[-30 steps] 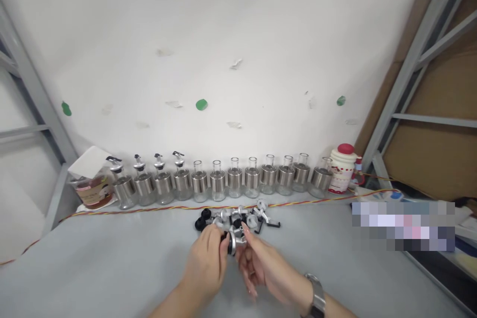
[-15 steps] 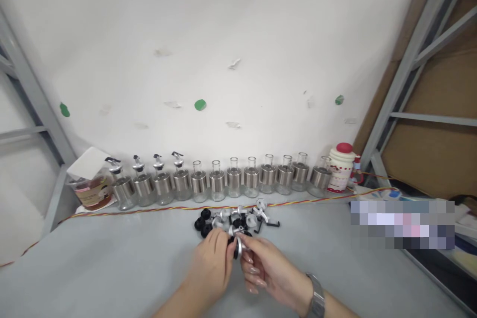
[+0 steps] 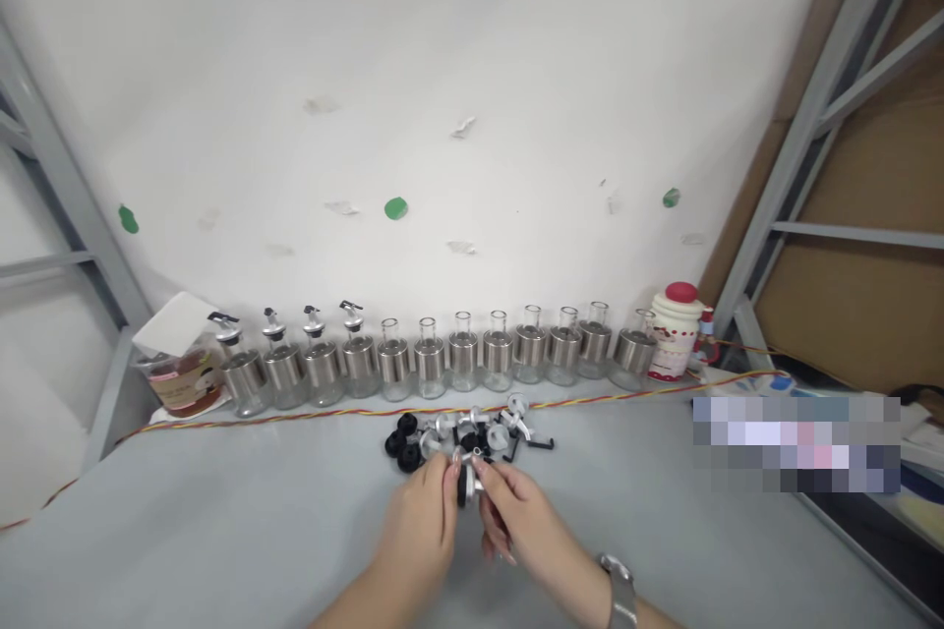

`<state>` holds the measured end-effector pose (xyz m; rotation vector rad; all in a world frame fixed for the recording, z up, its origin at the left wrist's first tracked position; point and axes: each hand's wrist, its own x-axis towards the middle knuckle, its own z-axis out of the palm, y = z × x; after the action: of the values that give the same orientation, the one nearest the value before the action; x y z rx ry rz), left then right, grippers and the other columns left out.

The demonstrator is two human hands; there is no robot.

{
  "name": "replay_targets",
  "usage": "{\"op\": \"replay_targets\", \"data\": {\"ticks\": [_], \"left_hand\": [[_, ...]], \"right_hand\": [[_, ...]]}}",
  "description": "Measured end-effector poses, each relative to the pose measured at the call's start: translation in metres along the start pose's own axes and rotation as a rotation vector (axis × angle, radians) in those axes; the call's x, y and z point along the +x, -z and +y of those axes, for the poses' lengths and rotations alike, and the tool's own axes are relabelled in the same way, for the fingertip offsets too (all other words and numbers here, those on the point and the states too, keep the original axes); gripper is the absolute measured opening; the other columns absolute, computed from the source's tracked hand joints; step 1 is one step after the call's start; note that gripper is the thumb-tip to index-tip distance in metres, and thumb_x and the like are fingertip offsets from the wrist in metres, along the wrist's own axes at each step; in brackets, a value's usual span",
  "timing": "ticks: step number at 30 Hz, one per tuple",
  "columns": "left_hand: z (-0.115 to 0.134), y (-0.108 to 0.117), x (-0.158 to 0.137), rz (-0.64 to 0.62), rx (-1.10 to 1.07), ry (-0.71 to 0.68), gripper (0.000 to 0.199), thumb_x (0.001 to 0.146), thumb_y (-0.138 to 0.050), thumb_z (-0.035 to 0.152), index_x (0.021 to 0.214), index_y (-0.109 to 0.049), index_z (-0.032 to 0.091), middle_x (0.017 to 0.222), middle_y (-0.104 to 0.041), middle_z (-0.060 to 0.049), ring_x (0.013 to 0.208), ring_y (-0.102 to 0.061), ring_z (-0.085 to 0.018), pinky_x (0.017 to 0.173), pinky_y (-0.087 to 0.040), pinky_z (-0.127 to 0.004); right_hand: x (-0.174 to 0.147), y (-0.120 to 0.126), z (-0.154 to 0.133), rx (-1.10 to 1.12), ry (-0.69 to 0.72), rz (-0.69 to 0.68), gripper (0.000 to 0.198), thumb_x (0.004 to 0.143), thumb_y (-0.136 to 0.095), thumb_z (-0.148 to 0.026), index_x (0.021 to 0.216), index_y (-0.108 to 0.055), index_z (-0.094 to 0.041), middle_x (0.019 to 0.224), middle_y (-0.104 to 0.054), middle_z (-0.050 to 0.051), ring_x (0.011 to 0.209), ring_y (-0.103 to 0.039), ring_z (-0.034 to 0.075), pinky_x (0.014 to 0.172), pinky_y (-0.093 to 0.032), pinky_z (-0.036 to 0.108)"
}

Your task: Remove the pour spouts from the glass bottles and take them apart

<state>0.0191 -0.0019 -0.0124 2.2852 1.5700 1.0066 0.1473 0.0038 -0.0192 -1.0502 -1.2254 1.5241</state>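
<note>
Between my two hands is a bottle pourer (image 3: 469,486) with a silvery disc and a black stopper ring. My left hand (image 3: 420,516) grips its black side, fingers closed. On the silvery spout side, my right hand (image 3: 525,511) pinches with thumb and fingertips, the other fingers curled below. Just beyond my hands lies a pile of loose pourer parts: black stoppers (image 3: 408,457), silvery pourer tops (image 3: 518,404) and small black levers (image 3: 541,443). My fingers hide part of the held pourer.
Along the wall stands a row of glass bottles with steel sleeves (image 3: 464,354); several at the left carry pourers (image 3: 352,318). A twisted red-yellow wire (image 3: 295,413) runs before them. A tub (image 3: 184,388) is far left, a cream jar (image 3: 675,334) right, a dark tray (image 3: 848,521) at the right edge.
My right hand has shifted its grip on the pourer, its lower fingers curling in and its wrist dropping slightly. My left hand has moved up a little. The bottles stay put.
</note>
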Motion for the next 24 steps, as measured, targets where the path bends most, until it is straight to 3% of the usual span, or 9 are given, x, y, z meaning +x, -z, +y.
{"op": "replay_targets", "data": {"ticks": [5,8,10,12,15,19,24], "left_hand": [[0.007,0.003,0.002,-0.063,-0.327,0.165,0.035,0.088,-0.020,0.036,0.077,-0.049,0.019,0.070,-0.057,-0.003,0.065,-0.053,-0.016,0.065,-0.040,-0.026],[0.008,0.003,0.004,-0.148,-0.471,0.320,0.040,0.087,-0.019,0.041,0.078,-0.050,0.017,0.065,-0.054,-0.001,0.054,-0.049,-0.013,0.055,-0.040,-0.025],[0.007,0.002,0.004,-0.219,-0.491,0.394,0.043,0.086,-0.017,0.043,0.078,-0.050,0.017,0.059,-0.050,0.001,0.046,-0.044,-0.012,0.047,-0.037,-0.024],[0.004,0.002,0.003,-0.195,-0.425,0.340,0.041,0.087,-0.016,0.041,0.078,-0.049,0.017,0.060,-0.051,0.001,0.050,-0.047,-0.013,0.049,-0.037,-0.024],[-0.002,0.004,0.001,-0.055,-0.192,0.131,0.033,0.088,-0.019,0.033,0.077,-0.047,0.019,0.068,-0.055,-0.002,0.063,-0.053,-0.015,0.059,-0.039,-0.026],[-0.007,0.006,0.002,0.077,0.117,-0.133,0.026,0.088,-0.023,0.026,0.072,-0.042,0.020,0.062,-0.051,-0.001,0.057,-0.052,-0.016,0.053,-0.039,-0.025],[-0.007,0.010,0.003,0.157,0.240,-0.375,0.016,0.087,-0.028,0.020,0.079,-0.043,0.018,0.069,-0.052,-0.004,0.063,-0.052,-0.017,0.055,-0.042,-0.026]], "right_hand": [[-0.010,0.004,-0.006,-0.416,0.209,0.100,0.035,0.085,-0.034,-0.048,0.064,-0.039,-0.020,0.047,-0.040,-0.007,0.043,-0.042,0.009,0.047,-0.037,0.021],[-0.016,0.008,-0.015,-0.656,0.353,0.072,0.030,0.088,-0.032,-0.038,0.066,-0.039,-0.020,0.055,-0.045,-0.004,0.053,-0.045,0.011,0.052,-0.034,0.022],[-0.017,0.012,-0.020,-0.756,0.449,0.040,0.027,0.088,-0.033,-0.035,0.066,-0.039,-0.020,0.061,-0.046,-0.002,0.057,-0.044,0.012,0.055,-0.033,0.022],[-0.015,0.015,-0.021,-0.763,0.477,0.011,0.027,0.088,-0.034,-0.035,0.067,-0.040,-0.020,0.063,-0.047,-0.002,0.059,-0.044,0.012,0.056,-0.034,0.022],[-0.007,0.016,-0.015,-0.572,0.334,-0.034,0.031,0.088,-0.032,-0.042,0.068,-0.041,-0.020,0.056,-0.044,-0.004,0.051,-0.044,0.010,0.050,-0.036,0.021],[0.005,0.015,-0.006,-0.223,0.011,-0.087,0.041,0.079,-0.035,-0.058,0.070,-0.043,-0.019,0.044,-0.041,-0.007,0.034,-0.041,0.009,0.033,-0.034,0.020],[0.003,0.011,-0.016,0.095,-0.222,-0.186,0.046,0.073,-0.043,-0.061,0.056,-0.043,-0.018,0.037,-0.042,-0.007,0.025,-0.037,0.007,0.028,-0.032,0.019]]}}
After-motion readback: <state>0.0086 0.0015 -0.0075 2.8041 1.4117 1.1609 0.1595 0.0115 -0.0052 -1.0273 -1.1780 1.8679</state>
